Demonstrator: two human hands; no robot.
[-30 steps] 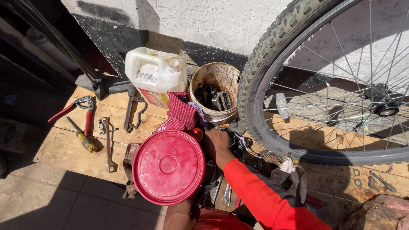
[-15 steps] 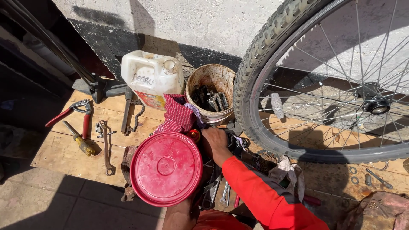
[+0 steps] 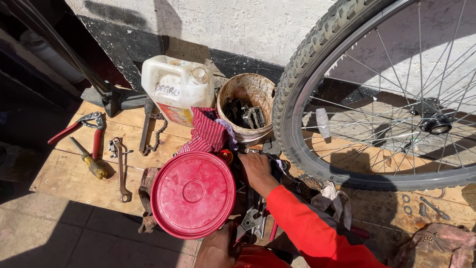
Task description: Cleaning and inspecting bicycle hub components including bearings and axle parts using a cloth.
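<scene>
My right hand (image 3: pixel 257 171), in a bright red sleeve, reaches down among dark tools and rags just right of a round red lid (image 3: pixel 193 194); its fingertips are buried in the clutter, so what they touch is hidden. My left hand (image 3: pixel 215 249) is at the bottom edge, gripping the lower rim of the red lid. A red striped cloth (image 3: pixel 208 134) lies just above the lid. A bicycle wheel (image 3: pixel 317 79) with a knobby tyre stands to the right of my right hand.
On the wooden board (image 3: pixel 74 176) lie red-handled pliers (image 3: pixel 87 130), a yellow-handled screwdriver (image 3: pixel 90 162), a wrench (image 3: pixel 120 168) and a chain tool (image 3: pixel 148 129). A white jug (image 3: pixel 176 87) and a dirty bucket (image 3: pixel 248 101) of metal parts stand by the wall. Washers (image 3: pixel 407 203) lie far right.
The view has shifted slightly; my right hand stays among the tools beside the red lid, and the left hand keeps hold of the lid's rim.
</scene>
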